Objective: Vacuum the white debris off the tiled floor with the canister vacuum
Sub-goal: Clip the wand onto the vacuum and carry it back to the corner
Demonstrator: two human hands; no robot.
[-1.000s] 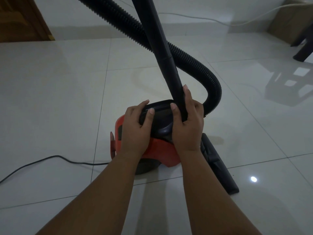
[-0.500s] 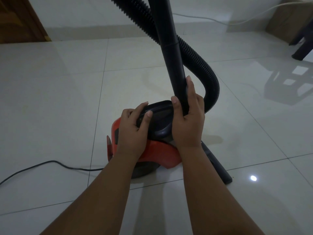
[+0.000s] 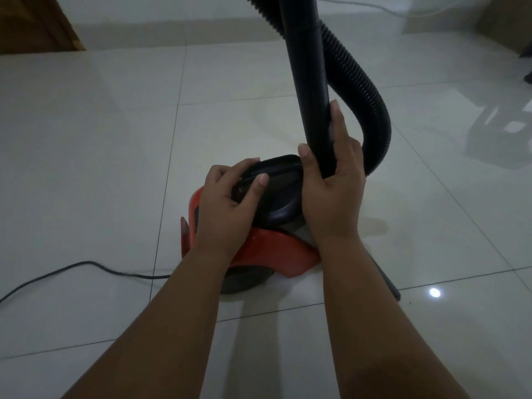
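A red canister vacuum [image 3: 270,249] stands on the pale tiled floor [image 3: 115,139]. My left hand [image 3: 227,205] grips the left edge of its dark top lid [image 3: 283,180], thumb on top. My right hand [image 3: 334,191] holds the lower end of the black wand [image 3: 311,82], thumb on one side and fingers up the other. The ribbed black hose [image 3: 365,90] loops down behind that hand. The tip of the floor nozzle [image 3: 388,283] pokes out behind my right forearm. I see no white debris on the tiles around the vacuum.
The black power cord [image 3: 72,269] runs left across the floor from the vacuum. A wooden door [image 3: 34,21] is at the far left. At the far right stand a brown box [image 3: 506,21] and a dark furniture leg [image 3: 528,73]. A white cable [image 3: 374,7] lies along the wall.
The wand has swung more upright and to the right. My right hand has slid up along it. The nozzle has turned in behind my right forearm. My left hand stays on the lid.
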